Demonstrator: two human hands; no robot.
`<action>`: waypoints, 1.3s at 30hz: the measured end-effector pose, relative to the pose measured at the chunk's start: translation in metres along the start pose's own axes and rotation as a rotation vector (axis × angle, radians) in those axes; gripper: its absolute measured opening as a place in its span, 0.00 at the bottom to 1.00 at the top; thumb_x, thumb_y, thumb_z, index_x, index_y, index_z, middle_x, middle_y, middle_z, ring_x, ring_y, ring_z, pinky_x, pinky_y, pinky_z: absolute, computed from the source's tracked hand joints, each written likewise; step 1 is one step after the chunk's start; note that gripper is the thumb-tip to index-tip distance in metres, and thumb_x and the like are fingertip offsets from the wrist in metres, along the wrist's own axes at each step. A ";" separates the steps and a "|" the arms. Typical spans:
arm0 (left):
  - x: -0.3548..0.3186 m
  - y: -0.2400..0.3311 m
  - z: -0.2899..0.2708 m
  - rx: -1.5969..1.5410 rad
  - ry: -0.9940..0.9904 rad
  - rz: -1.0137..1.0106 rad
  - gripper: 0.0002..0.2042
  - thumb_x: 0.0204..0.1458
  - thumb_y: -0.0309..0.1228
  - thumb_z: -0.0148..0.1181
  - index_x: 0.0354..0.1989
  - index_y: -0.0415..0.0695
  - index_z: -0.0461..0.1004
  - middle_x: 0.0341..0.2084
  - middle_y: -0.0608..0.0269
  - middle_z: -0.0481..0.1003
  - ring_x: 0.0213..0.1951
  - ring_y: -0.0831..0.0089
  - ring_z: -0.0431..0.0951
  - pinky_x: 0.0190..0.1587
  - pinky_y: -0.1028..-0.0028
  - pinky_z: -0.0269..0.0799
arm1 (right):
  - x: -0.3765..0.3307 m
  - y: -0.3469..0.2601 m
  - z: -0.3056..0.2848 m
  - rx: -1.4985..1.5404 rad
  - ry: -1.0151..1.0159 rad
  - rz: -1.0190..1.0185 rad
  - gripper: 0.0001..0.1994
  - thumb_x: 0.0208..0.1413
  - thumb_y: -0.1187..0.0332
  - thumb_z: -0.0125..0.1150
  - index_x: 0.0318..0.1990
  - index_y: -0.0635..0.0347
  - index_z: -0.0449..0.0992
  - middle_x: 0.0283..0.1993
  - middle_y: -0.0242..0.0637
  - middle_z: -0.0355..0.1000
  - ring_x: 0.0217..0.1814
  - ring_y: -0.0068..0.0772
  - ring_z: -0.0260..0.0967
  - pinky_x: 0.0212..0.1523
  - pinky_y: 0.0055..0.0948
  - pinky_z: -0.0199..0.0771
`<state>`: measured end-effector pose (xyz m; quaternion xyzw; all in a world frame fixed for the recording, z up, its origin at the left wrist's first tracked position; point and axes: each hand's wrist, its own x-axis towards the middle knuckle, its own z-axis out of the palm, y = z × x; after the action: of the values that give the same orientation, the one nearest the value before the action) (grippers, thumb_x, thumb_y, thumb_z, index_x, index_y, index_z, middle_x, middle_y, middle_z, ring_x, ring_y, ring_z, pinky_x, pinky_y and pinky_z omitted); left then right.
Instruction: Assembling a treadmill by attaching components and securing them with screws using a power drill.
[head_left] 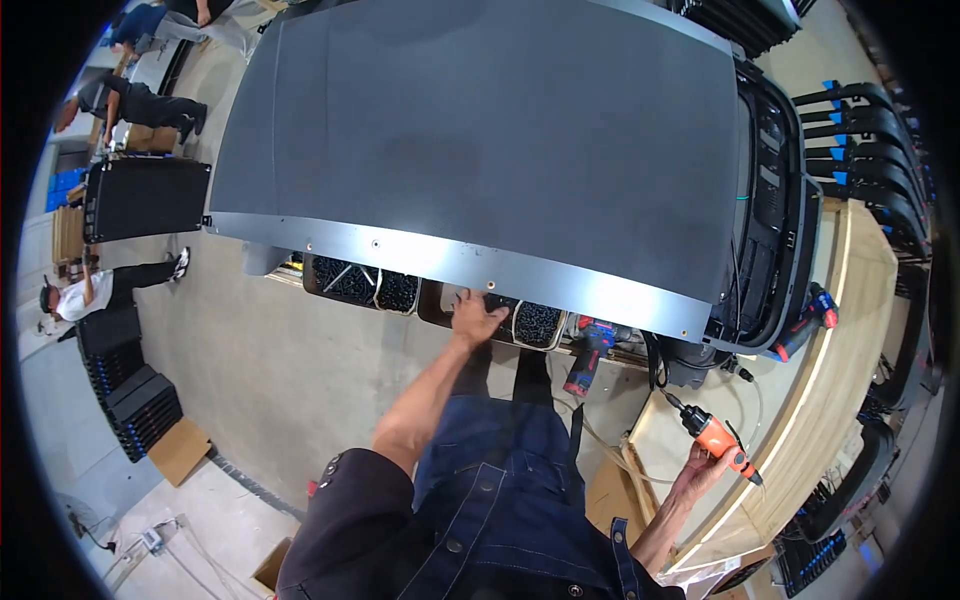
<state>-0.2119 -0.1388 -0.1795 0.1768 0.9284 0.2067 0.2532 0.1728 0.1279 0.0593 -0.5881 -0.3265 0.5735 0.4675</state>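
My left hand (478, 318) is over an open-topped parts bin (436, 303) below the near edge of a large dark grey panel (480, 130). Its thumb stands apart from the fingers, whose tips dip partly out of sight into the bin; I see nothing held. Out to the right, my right hand (700, 474) is wrapped round an orange power screwdriver (715, 436), whose bit end points up and to the left. Small black screws (540, 325) fill a compartment just right of my left hand. More black screws (398, 291) fill compartments to its left.
A red-and-black cordless driver (592, 355) hangs by the panel's metal edge strip (560, 287); another driver (808, 322) rests at right. A wooden crate side (820, 390) runs beside my right arm. Black frame parts (860, 150) stand beyond. Several people work at far left near stacked dark panels.
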 end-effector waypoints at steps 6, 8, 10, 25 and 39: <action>0.029 -0.066 -0.038 -0.581 -0.486 -0.023 0.16 0.49 0.34 0.71 0.42 0.38 0.79 0.33 0.52 0.80 0.39 0.65 0.81 0.44 0.66 0.77 | -0.028 -0.023 0.050 0.570 -0.189 0.325 0.23 0.59 0.45 0.64 0.41 0.59 0.78 0.34 0.47 0.78 0.52 0.42 0.74 0.53 0.48 0.79; 0.031 -0.077 -0.045 -0.733 -0.467 -0.131 0.10 0.50 0.27 0.68 0.40 0.37 0.80 0.30 0.56 0.80 0.39 0.74 0.80 0.39 0.72 0.77 | -0.039 -0.025 0.060 0.738 -0.067 0.286 0.22 0.58 0.50 0.67 0.41 0.64 0.78 0.39 0.51 0.77 0.53 0.45 0.74 0.54 0.47 0.80; 0.033 -0.090 -0.054 -0.786 -0.522 -0.078 0.12 0.53 0.24 0.67 0.45 0.36 0.78 0.35 0.56 0.80 0.41 0.72 0.81 0.40 0.72 0.80 | -0.060 -0.041 0.071 0.861 -0.108 0.339 0.22 0.57 0.56 0.68 0.48 0.67 0.75 0.44 0.55 0.76 0.55 0.48 0.73 0.55 0.45 0.80; 0.006 -0.086 -0.122 -1.498 -0.869 -0.278 0.16 0.60 0.25 0.56 0.55 0.33 0.71 0.44 0.50 0.78 0.49 0.59 0.81 0.55 0.64 0.79 | -0.203 -0.123 0.128 0.197 -0.450 -0.366 0.25 0.60 0.65 0.65 0.61 0.57 0.63 0.47 0.40 0.71 0.41 0.32 0.73 0.50 0.35 0.74; -0.083 0.021 -0.205 -1.620 -0.949 0.027 0.13 0.69 0.36 0.49 0.52 0.38 0.69 0.42 0.50 0.79 0.40 0.66 0.82 0.43 0.71 0.81 | -0.248 -0.080 0.207 0.268 -0.687 -0.189 0.26 0.53 0.71 0.66 0.60 0.56 0.66 0.46 0.37 0.69 0.42 0.32 0.71 0.48 0.38 0.76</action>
<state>-0.2512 -0.2168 0.0247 0.0234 0.2991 0.6993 0.6489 -0.0496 -0.0359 0.2446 -0.2626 -0.4392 0.7292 0.4543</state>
